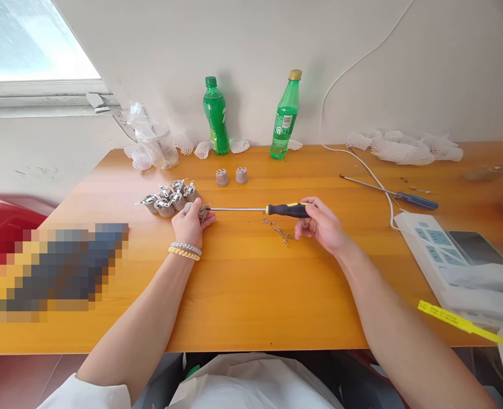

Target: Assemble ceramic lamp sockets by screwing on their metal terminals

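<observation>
My left hand (190, 221) is closed around a small brown cylindrical part (202, 212) with metal pieces on it. In my right hand (319, 223) is the black and yellow handle of a screwdriver (287, 210). Its shaft runs level to the left, and the tip meets the part in my left hand; the exact contact is too small to make out. Close behind my left hand stands a cluster of similar brown parts (165, 205) with metal strips. Loose screws and thin metal strips (280, 232) lie on the table near my right hand.
Two brown parts (241, 175) stand toward the back, before two green bottles (283, 122). A blue-handled screwdriver (417, 200), a white cable and a power strip (430, 244) lie at right beside a phone (477, 247). White foam netting (408, 146) lines the wall. A pixelated patch covers the left.
</observation>
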Available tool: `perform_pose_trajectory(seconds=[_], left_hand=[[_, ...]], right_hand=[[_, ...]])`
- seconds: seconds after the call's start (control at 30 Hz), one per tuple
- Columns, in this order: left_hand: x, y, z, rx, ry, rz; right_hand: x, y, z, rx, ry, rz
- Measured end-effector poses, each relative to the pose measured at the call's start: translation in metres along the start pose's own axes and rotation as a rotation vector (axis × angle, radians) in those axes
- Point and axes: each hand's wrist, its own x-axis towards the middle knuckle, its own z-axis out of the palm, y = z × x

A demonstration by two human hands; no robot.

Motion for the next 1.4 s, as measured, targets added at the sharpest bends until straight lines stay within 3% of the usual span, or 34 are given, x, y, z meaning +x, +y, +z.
perform_pose_trajectory(seconds=[0.13,0.23,0.3,0.4,0.5,0.73,0.8,0.9,1.0,1.23,1.4], left_hand=[[-0.001,0.000,0.000,0.016,-0.020,0.007],[-0.001,0.000,0.000,0.018,-0.035,0.010],[0.000,0.000,0.000,0.014,-0.042,0.004],[0.000,0.000,0.000,0.015,-0.045,-0.008],[0.000,0.000,0.000,0.018,-0.043,-0.006],[0.001,-0.001,-0.001,0.014,-0.044,-0.001],[0.002,-0.001,-0.001,0.010,-0.040,-0.001],[0.003,-0.002,-0.001,0.006,-0.031,-0.005],[0.003,-0.002,-0.002,0.012,-0.036,-0.007],[0.001,-0.001,-0.001,0.023,-0.050,-0.006],[0.002,-0.002,0.000,0.028,-0.026,0.005]], right_hand=[[0.002,0.008,-0.002,-0.231,0.156,0.022],[0.006,0.013,-0.008,-0.305,0.189,0.120],[0.007,0.012,-0.010,-0.214,0.116,0.148],[0.006,0.006,-0.007,0.034,0.004,0.047],[0.004,0.003,-0.002,0.092,0.018,-0.046],[0.004,0.011,-0.007,-0.335,0.162,0.053],[0.005,0.010,-0.009,-0.277,0.091,0.083],[0.003,0.004,-0.007,-0.010,-0.033,0.024],[0.001,0.002,-0.004,0.095,-0.033,-0.049],[0.004,0.011,-0.008,-0.308,0.195,0.014],[0.003,0.003,-0.006,0.009,-0.017,0.064]])
